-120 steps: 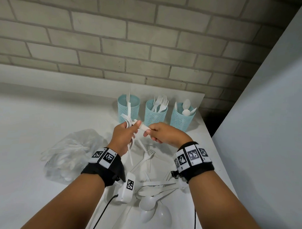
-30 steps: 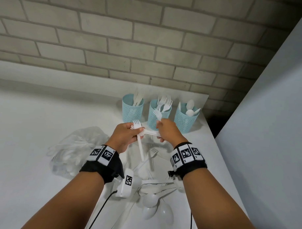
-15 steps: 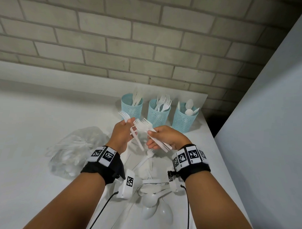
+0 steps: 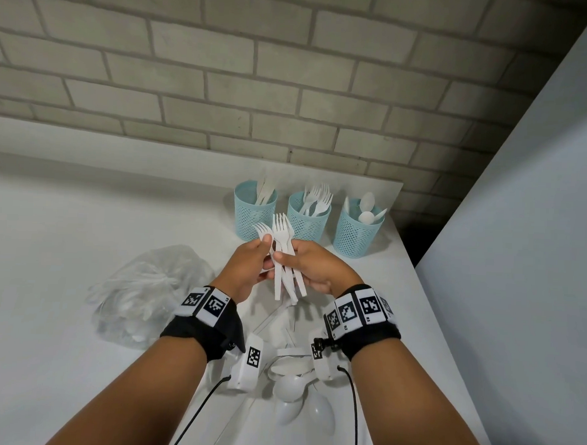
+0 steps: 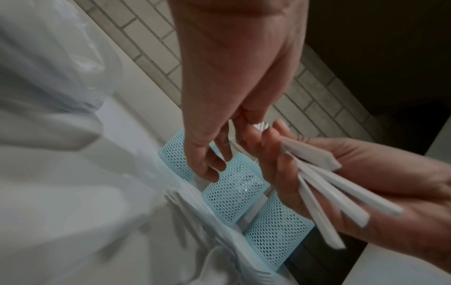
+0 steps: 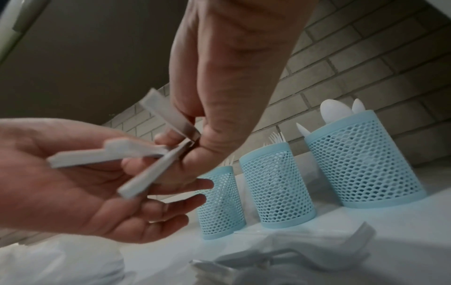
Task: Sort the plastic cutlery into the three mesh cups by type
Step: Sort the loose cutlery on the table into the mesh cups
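Observation:
Three light-blue mesh cups stand in a row at the back of the white table (image 4: 85, 248): the left cup (image 4: 254, 217) holds knives, the middle cup (image 4: 308, 223) forks, the right cup (image 4: 358, 234) spoons. Just in front of them my right hand (image 4: 284, 260) grips a fanned bunch of white forks (image 4: 282, 233), tines up, handles (image 5: 329, 192) spread below my palm. My left hand (image 4: 268, 251) pinches one more fork (image 4: 262, 229) against the left side of that bunch. Both hands are raised above the table.
Loose spoons and other white cutlery (image 4: 289, 388) lie on the table under my wrists. A clear plastic bag (image 4: 143, 290) of cutlery sits to the left. A brick wall runs behind the cups, and a grey panel (image 4: 518, 230) stands beyond the table's right edge.
The hands have come together. The right hand's forks swung from slanting to upright, and the left hand's single fork now lies against the bunch.

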{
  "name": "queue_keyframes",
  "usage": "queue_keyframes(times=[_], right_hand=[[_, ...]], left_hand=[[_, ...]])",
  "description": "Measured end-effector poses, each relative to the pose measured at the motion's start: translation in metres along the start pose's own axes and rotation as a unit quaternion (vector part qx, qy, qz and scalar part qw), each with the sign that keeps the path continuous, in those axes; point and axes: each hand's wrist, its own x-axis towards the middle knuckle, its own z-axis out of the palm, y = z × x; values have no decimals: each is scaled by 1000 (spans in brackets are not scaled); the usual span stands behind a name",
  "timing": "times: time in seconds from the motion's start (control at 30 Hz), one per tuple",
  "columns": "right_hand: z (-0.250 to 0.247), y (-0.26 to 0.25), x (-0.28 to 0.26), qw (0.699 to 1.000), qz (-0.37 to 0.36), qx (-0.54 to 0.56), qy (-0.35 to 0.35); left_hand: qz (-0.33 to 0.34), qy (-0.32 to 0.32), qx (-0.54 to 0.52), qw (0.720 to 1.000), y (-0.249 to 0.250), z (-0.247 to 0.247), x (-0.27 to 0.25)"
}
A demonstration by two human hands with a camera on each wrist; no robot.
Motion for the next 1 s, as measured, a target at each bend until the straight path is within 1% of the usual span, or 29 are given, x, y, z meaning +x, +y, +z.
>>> queue_keyframes(times=[0.1, 0.2, 0.27, 0.37, 0.47, 0.63, 0.73, 0.83, 0.93, 1.0], right_hand=[[-2, -1, -2, 999, 19, 36, -23], [0, -2, 1, 995, 23, 102, 7], [2, -6, 3, 990, -3, 133, 49], [6, -11, 6, 978, -72, 156, 113], [13, -11, 8, 974, -120, 117, 153], [27, -3, 10, 964, -173, 18, 203], [29, -3, 9, 954, -198, -60, 216], [25, -4, 9, 940, -207, -139, 231], [22, -2, 10, 938, -204, -147, 237], [18, -3, 11, 941, -179, -164, 237]], left_hand=[[0, -4, 4, 1000, 0, 0, 1], [-30, -39, -28, 998, 1, 3, -2], [-69, -65, -66, 993, 0, 7, -4], [-130, -71, -126, 981, -4, 10, -3], [-167, -66, -187, 966, -3, 14, -4], [-155, -84, -219, 960, -2, 20, -2], [-172, -93, -219, 956, -3, 22, 1], [-195, -86, -206, 955, -2, 22, 2], [-190, -75, -222, 953, 1, 26, 3], [-177, -48, -227, 956, 2, 29, 6]])
